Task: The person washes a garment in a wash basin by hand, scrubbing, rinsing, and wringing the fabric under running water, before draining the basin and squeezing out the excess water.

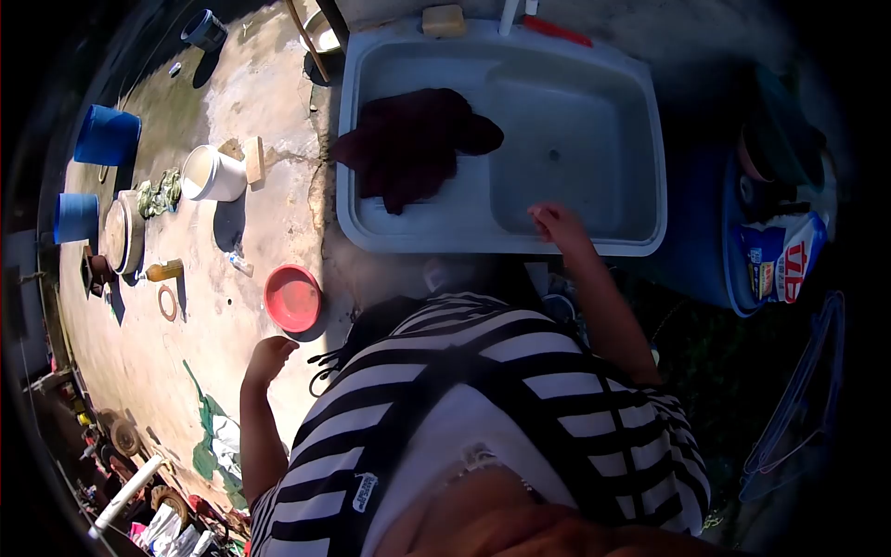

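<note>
A dark maroon cloth [418,144] lies bunched on the raised left side of the grey sink [654,186]. My right hand [555,225] hovers over the sink's front right part, fingers curled in, and I see nothing in them. It is apart from the cloth. Away from the sink, my left hand [269,360] hangs at my left side with its fingers loosely bent and nothing visible in it. Below it in depth, a red basin [293,299] sits on the concrete floor.
On the sink's back rim are a tan block [444,20] and a red-handled brush-like item [557,31]. A blue barrel [691,232] with a detergent bag [789,258] stands right. A white bucket [215,174], blue buckets [109,136] and a bottle [164,270] stand left.
</note>
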`<state>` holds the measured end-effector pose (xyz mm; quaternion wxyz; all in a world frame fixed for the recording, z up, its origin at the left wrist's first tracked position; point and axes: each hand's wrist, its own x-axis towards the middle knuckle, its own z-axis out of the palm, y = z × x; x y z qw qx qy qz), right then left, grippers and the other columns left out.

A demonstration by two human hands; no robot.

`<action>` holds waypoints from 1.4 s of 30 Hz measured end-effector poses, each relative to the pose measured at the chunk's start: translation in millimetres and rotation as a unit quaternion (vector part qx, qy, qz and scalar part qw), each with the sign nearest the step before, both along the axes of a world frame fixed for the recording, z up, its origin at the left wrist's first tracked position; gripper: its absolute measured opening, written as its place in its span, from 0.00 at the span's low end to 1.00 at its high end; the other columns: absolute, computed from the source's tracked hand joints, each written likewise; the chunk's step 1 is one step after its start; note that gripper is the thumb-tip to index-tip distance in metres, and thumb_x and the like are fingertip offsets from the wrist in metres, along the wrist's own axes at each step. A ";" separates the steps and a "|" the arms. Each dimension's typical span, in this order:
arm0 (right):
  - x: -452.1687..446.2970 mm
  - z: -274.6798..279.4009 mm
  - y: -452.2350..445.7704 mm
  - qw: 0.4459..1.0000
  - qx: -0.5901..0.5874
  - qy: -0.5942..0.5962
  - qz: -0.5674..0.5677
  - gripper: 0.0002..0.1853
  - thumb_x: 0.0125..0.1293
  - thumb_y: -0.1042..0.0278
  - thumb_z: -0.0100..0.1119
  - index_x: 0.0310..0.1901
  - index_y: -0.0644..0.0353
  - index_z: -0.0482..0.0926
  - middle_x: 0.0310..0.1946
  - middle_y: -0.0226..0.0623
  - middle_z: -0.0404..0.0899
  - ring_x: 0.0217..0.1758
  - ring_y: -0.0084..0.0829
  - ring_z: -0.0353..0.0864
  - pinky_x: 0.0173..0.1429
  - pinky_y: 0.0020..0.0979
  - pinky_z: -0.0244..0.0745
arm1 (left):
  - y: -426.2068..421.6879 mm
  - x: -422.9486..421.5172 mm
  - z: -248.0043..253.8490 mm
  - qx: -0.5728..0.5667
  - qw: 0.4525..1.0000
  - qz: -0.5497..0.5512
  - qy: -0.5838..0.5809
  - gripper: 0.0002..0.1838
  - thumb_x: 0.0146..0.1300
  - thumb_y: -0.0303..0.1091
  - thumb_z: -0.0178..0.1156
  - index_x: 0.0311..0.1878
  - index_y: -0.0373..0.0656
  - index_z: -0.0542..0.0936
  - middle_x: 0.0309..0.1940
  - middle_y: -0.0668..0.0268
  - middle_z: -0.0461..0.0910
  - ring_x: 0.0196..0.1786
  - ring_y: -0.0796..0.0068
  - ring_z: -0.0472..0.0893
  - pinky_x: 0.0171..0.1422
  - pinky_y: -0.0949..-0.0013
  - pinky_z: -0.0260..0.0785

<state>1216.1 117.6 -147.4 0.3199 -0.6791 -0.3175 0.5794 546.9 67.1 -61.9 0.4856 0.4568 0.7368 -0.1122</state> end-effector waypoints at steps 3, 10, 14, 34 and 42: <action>49.9 -28.1 2.3 0.991 -0.018 0.000 -0.135 0.11 0.73 0.58 0.63 0.46 0.56 0.87 0.35 0.29 0.83 0.38 0.25 0.82 0.41 0.30 0.80 | 116.4 68.4 -5.3 0.293 0.948 0.004 -0.122 0.11 0.76 0.37 0.61 0.48 0.42 0.88 0.33 0.72 0.83 0.32 0.83 0.74 0.39 0.74 0.68; 224.2 -228.2 26.3 0.903 -0.030 -0.350 0.247 0.12 0.67 0.60 0.66 0.49 0.52 0.86 0.41 0.31 0.87 0.45 0.37 0.88 0.48 0.42 0.83 | 268.6 320.7 -5.1 0.460 0.799 -0.387 -0.035 0.46 0.58 0.47 0.75 0.79 0.47 0.67 0.70 0.52 0.72 0.73 0.48 0.71 0.77 0.48 0.63; 279.7 -282.2 27.8 0.662 0.068 -0.591 0.456 0.10 0.66 0.58 0.62 0.39 0.51 0.89 0.41 0.41 0.90 0.44 0.41 0.91 0.47 0.49 0.84 | 307.6 366.3 -60.7 0.493 0.737 -0.460 0.053 0.63 0.51 0.61 0.77 0.85 0.53 0.52 0.81 0.51 0.59 0.83 0.42 0.57 0.83 0.38 0.51; 238.3 -311.9 61.2 0.662 -0.171 -0.677 0.274 0.19 0.63 0.45 0.63 0.36 0.53 0.92 0.43 0.41 0.88 0.52 0.37 0.86 0.57 0.44 0.80 | 319.8 389.8 -140.8 0.540 0.760 -0.356 0.070 0.44 0.54 0.56 0.71 0.73 0.49 0.73 0.71 0.54 0.71 0.75 0.47 0.67 0.78 0.43 0.54; 126.2 -234.5 84.8 0.938 0.016 -0.292 0.185 0.22 0.66 0.48 0.63 0.52 0.56 0.87 0.53 0.47 0.86 0.56 0.46 0.86 0.62 0.45 0.81 | 321.3 392.8 -139.7 0.556 0.753 -0.348 0.052 0.42 0.54 0.55 0.71 0.72 0.48 0.74 0.69 0.54 0.73 0.73 0.47 0.68 0.77 0.44 0.56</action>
